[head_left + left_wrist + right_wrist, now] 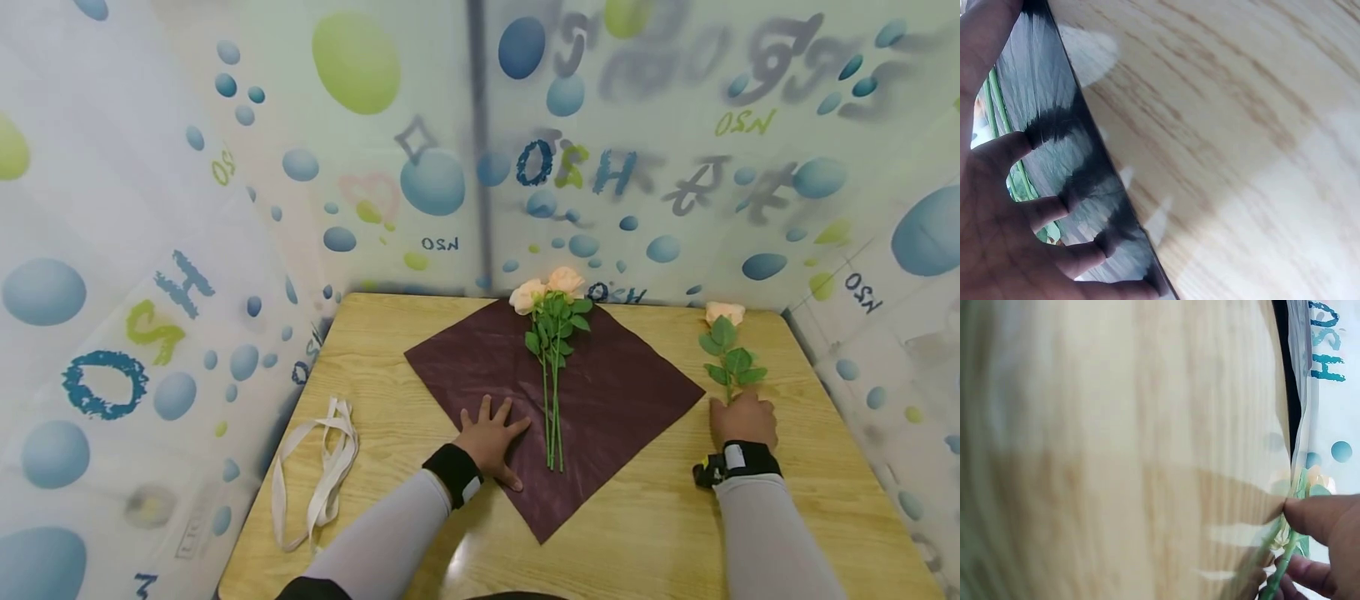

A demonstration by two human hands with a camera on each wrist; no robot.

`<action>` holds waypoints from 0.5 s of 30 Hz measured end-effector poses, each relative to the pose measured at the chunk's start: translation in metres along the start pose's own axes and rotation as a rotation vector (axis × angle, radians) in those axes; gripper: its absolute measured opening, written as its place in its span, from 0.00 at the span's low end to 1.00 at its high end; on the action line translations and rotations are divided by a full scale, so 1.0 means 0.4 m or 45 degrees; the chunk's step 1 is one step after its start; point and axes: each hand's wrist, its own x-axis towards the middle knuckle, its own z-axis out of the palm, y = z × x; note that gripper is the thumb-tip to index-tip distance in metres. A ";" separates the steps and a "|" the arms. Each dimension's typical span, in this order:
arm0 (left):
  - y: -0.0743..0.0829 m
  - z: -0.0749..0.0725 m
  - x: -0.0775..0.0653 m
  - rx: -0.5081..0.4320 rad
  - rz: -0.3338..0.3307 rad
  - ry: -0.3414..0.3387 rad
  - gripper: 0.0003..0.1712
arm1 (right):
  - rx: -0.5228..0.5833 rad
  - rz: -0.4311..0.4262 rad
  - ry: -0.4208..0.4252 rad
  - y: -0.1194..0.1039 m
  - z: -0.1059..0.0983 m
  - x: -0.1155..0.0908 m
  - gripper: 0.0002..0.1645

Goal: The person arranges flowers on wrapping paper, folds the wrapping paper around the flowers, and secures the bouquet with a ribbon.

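A dark maroon wrapping sheet (615, 392) lies turned like a diamond on the wooden table. Across its middle rest two peach roses (553, 325), blooms toward the wall and long green stems toward me. My left hand (489, 437) presses on the sheet's left edge, its fingers spread, just left of the stems. At the table's right side my right hand (744, 419) pinches the stem of a single peach rose (724, 315); its leaves stick out beyond the fingers. In the right wrist view, thumb and fingers close round that green stem (1280, 570).
A loose bundle of white ribbon (337, 467) lies on the table's left side. Printed plastic curtains (420, 242) with dots and letters stand along the back and both sides of the wooden table (637, 533).
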 end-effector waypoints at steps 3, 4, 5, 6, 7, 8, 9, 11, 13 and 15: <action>0.001 -0.003 -0.002 0.005 0.000 0.000 0.68 | -0.032 -0.010 -0.016 0.001 -0.005 0.007 0.33; 0.001 -0.005 -0.003 0.004 0.000 -0.001 0.68 | -0.039 -0.017 -0.018 0.001 -0.007 0.009 0.32; 0.002 -0.007 -0.004 0.006 -0.001 0.000 0.68 | -0.047 -0.025 -0.016 0.002 -0.008 0.012 0.31; 0.002 -0.010 -0.006 0.008 -0.002 0.000 0.68 | -0.050 -0.030 -0.013 0.002 -0.009 0.013 0.31; 0.003 -0.012 -0.008 0.008 -0.003 0.000 0.68 | -0.048 -0.033 -0.005 0.003 -0.008 0.014 0.31; 0.004 -0.014 -0.009 0.010 -0.002 -0.005 0.68 | -0.038 -0.034 0.009 0.003 -0.008 0.014 0.30; 0.005 -0.016 -0.011 0.012 -0.002 -0.005 0.68 | -0.016 -0.031 0.030 0.003 -0.008 0.013 0.29; 0.006 -0.018 -0.013 0.018 -0.004 -0.005 0.68 | 0.042 -0.029 0.074 0.005 -0.004 0.013 0.28; 0.006 -0.019 -0.014 0.022 -0.004 -0.006 0.67 | 0.121 -0.015 0.105 0.007 0.001 0.012 0.28; 0.007 -0.019 -0.016 0.024 -0.004 -0.002 0.67 | 0.191 0.001 0.116 0.011 0.007 0.012 0.30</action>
